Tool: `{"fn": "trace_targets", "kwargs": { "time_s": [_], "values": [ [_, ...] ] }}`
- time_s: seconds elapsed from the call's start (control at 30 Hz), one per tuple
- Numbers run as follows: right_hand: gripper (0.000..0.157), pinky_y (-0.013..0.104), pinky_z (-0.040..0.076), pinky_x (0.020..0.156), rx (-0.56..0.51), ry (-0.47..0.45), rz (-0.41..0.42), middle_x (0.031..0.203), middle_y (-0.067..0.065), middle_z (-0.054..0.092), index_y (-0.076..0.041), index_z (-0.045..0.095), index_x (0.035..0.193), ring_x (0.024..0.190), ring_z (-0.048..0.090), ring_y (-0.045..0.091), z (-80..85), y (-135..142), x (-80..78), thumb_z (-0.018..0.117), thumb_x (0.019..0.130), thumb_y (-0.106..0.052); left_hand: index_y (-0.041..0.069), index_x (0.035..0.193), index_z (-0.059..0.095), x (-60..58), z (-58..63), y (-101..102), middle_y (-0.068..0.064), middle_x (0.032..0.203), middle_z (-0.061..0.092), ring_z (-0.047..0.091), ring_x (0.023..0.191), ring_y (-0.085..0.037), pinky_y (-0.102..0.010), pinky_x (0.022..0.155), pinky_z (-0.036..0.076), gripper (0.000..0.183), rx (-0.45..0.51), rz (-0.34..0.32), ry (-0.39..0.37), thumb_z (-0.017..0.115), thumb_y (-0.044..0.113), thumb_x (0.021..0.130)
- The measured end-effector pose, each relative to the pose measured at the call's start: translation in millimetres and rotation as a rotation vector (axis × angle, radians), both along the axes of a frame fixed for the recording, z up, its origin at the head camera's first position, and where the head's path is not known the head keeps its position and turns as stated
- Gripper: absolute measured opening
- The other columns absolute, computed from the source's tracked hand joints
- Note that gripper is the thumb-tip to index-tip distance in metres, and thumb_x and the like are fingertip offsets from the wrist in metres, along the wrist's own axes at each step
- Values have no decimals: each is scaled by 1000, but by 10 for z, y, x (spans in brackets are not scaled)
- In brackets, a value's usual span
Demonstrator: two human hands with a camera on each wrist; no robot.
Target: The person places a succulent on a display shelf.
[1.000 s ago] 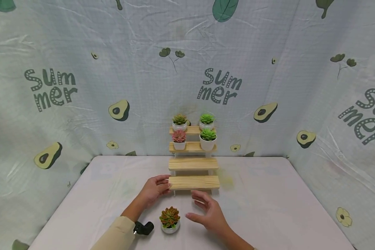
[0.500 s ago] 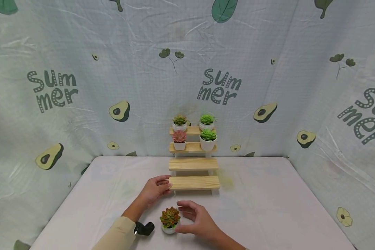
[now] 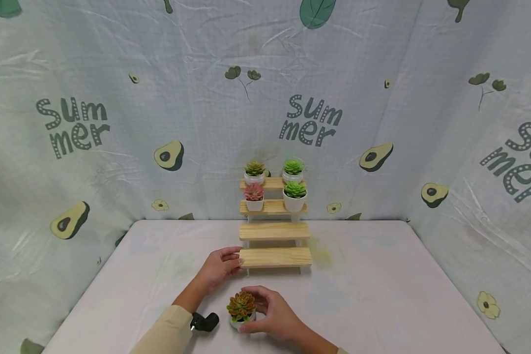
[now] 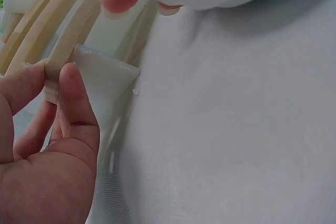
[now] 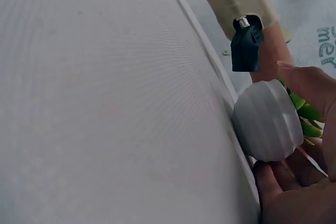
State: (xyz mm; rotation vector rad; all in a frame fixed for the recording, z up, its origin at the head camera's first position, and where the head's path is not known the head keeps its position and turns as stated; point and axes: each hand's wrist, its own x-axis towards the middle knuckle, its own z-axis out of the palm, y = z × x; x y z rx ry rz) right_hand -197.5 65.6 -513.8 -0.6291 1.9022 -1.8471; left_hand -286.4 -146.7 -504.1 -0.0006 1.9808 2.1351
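Note:
In the head view my left hand (image 3: 219, 269) is at the left end of the lowest step of a wooden tiered plant stand (image 3: 275, 257). The left wrist view has its thumb and fingers pinching the end of that wooden step (image 4: 63, 51). Nearer me is a small potted succulent (image 3: 241, 307) with orange-green leaves. My right hand (image 3: 276, 314) curls round its right side, thumb in front and fingers behind. A ribbed white pot (image 5: 270, 121) fills the grip in the right wrist view, and its base looks close to the table.
On the upper two steps stand a brownish-green succulent (image 3: 254, 172), a pink succulent (image 3: 254, 196) and two green succulents, one above the other, at the right. A black wrist camera (image 3: 205, 322) sticks out from the left sleeve. A patterned cloth (image 3: 203, 98) backs the pale table (image 3: 380, 295).
My right hand has moved left from beside the stand's front to the orange-green succulent and closed round its pot. My left hand stays on the lowest step.

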Motion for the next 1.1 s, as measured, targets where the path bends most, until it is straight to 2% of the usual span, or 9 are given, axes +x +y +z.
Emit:
{"fn": "trace_targets", "kwargs": {
  "time_s": [0.13, 0.3, 0.73, 0.93, 1.1],
  "values": [
    [70, 21, 55, 100, 27, -14, -18, 135, 8, 64, -1, 57, 141, 119, 65, 13, 13, -12, -9, 89, 80, -9, -12, 141, 51, 3, 4, -5, -8, 102, 66, 68, 85, -13, -27, 76, 63, 47, 11, -6, 3, 63, -2, 97],
    [64, 20, 56, 97, 33, -21, -25, 133, 10, 65, -2, 61, 136, 119, 65, 15, 0, -10, -20, 89, 79, -9, -9, 142, 52, -1, 11, -2, -7, 103, 66, 68, 85, -13, -26, 77, 63, 46, 1, 0, -15, 62, -2, 98],
    [54, 22, 56, 99, 56, -28, -48, 129, 9, 68, -3, 67, 127, 118, 66, 16, -38, -15, -43, 90, 78, -8, -7, 143, 52, -30, -6, -6, -8, 106, 68, 69, 86, -13, -26, 77, 63, 46, -4, 4, -25, 63, -2, 98],
    [55, 23, 58, 96, 63, -17, -69, 129, 10, 68, -3, 67, 127, 118, 68, 20, -38, -4, -60, 90, 77, -9, -10, 143, 50, -3, 5, -9, -9, 106, 69, 69, 87, -13, -25, 77, 63, 48, 6, -12, -13, 63, 0, 99],
    [59, 25, 60, 93, 22, -35, -75, 128, 13, 68, 2, 64, 130, 114, 70, 22, 17, 10, -80, 89, 77, -2, -10, 144, 48, 1, -4, -15, -7, 105, 68, 69, 86, -12, -25, 77, 63, 49, 18, -24, -5, 63, 0, 99]
  ]
}}
